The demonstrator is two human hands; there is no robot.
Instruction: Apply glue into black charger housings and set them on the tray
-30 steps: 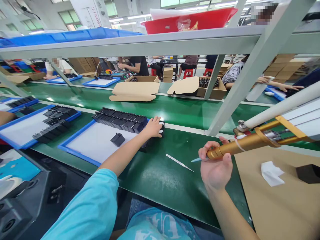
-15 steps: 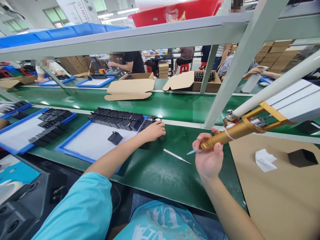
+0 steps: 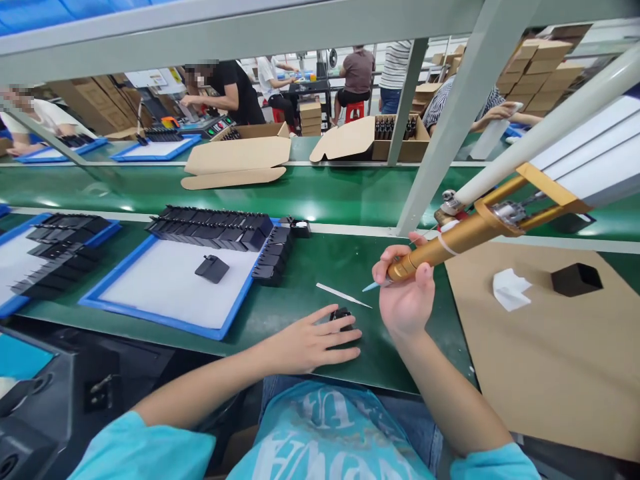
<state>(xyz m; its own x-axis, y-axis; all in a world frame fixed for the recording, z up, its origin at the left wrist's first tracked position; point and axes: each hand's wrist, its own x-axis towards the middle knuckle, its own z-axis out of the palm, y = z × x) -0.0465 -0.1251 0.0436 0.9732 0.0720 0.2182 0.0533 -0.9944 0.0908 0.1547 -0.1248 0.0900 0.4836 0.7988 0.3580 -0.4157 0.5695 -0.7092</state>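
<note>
My left hand (image 3: pixel 313 341) is over a small black part (image 3: pixel 342 319) near the front of the green table (image 3: pixel 280 317), its fingers spread around and over the part. In my right hand (image 3: pixel 406 293) is a gold dispensing tool (image 3: pixel 440 252), its pale blue tip pointing down to the left. Between the hands and a little farther back lies a thin white stick (image 3: pixel 343 294). A blue-edged tray (image 3: pixel 150 303) at the left bears rows of black boxes (image 3: pixel 215 227) and one loose black box (image 3: pixel 212 269). More black boxes (image 3: pixel 273 255) line the tray's right edge.
Cardboard (image 3: pixel 545 360) covers the right side, with a crumpled white tissue (image 3: pixel 511 289) and a black box (image 3: pixel 577 279) on it. A slanting metal post (image 3: pixel 445 127) rises behind my right hand. Other people sit or stand across the green conveyor (image 3: pixel 240 190).
My left hand has moved from the boxes beside the tray toward the table's front, where a black part is now under its fingers. The view has tilted down. My right hand keeps its hold.
</note>
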